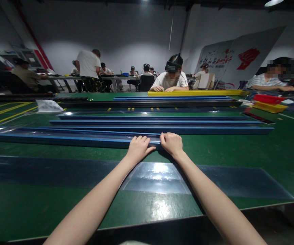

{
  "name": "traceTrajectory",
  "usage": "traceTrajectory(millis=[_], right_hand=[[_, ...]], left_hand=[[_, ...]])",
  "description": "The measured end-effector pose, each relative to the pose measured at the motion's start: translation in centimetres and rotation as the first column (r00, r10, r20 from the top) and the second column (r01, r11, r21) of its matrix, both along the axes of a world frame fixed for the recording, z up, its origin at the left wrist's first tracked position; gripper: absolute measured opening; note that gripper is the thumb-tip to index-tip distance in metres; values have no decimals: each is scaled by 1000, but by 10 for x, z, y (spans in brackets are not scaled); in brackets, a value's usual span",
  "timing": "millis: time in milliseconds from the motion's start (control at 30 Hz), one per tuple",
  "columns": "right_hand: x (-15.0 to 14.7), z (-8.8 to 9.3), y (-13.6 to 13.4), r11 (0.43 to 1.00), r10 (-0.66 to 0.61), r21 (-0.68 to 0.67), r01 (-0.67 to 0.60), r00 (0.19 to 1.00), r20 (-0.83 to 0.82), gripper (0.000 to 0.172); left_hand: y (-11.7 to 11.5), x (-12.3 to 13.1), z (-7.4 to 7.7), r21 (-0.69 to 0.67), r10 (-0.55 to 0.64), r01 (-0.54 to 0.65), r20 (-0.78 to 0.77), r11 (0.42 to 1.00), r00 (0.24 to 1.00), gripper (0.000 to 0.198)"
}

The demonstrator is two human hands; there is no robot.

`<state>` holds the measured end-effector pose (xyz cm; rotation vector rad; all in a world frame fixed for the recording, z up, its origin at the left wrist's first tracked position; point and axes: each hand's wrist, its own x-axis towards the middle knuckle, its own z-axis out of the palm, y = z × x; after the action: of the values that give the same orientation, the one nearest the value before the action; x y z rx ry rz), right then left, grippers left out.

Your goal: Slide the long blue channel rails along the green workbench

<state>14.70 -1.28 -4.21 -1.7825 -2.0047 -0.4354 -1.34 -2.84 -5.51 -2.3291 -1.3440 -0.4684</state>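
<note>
Blue channel [67, 140] lies flat on the green tabletop [284, 153], running from the left edge of the view to just under both hands, open side up. Its right end sits at the hands, so nearly all visible length is off to the left.

Left hand [138, 148]: on the channel a bit short of that end, fingers together and bent over the top, thumb stretched right along the near side. Narrow grip, channel between thumb and fingers.

Right hand [172, 143]: curled tight around the right end, thumb facing the left hand. Fingertips hidden, so can't tell exactly where they press. Hands are close together, small gap between.

Nearer than the channel: clear sheet [241, 180], flat, forearms crossing above it. Just beyond the hands: blue strips [213, 130], roughly parallel. Farther: black strip [149, 104], then yellow strip [200, 93] with a co-worker's [172, 81] hands at its left part.
</note>
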Motion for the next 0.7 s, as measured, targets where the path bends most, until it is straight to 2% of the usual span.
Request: traceTrajectory(millis=[433, 700], right_hand=[[6, -5, 3, 988, 80, 128, -85, 996, 38, 41], [31, -6, 7, 981, 47, 189, -53, 998, 33, 43]], left_hand=[[-1, 0, 4, -48, -25, 24, -5, 999, 1000, 35], [-2, 0, 7, -37, -70, 69, 0, 997, 998, 31]])
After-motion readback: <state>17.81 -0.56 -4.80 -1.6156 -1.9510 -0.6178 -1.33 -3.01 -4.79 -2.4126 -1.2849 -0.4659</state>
